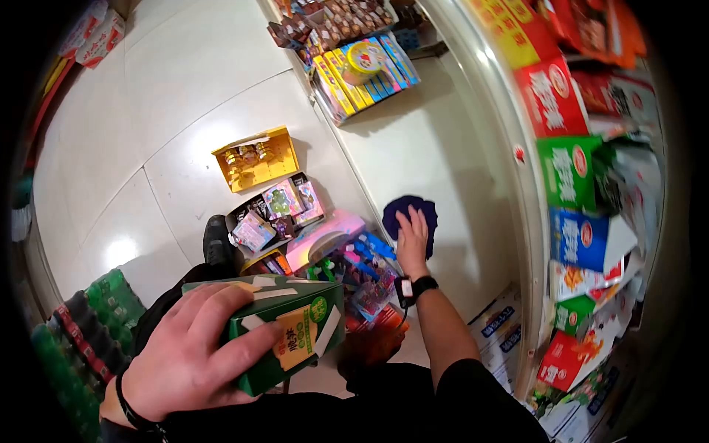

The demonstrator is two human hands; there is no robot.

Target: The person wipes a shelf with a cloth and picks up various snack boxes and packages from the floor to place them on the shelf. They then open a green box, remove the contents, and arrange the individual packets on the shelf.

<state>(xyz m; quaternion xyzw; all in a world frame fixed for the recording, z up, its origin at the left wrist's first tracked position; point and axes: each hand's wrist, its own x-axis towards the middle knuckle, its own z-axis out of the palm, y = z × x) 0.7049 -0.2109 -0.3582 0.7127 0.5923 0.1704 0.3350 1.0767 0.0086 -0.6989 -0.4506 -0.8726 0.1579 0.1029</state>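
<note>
My left hand [203, 343] is wrapped over a green box [284, 332] with an orange label, at the lower left near my body. On the pale shelf surface [450, 133], my right hand [413, 240] lies with its fingers stretched out on a dark purple cloth [408, 209]. A black band with a small device and a cable circles my right wrist. Just left of that hand are toys in clear packaging [369, 277] and a pink box [325, 240].
A yellow box [258, 160] and a carton of small packs [277, 210] stand on the tiled floor by my shoe [216, 240]. Colourful boxes with a yellow tub [362, 61] sit at the shelf's far end. Snack packs [565, 173] line the right; green bottles [114, 299] are lower left.
</note>
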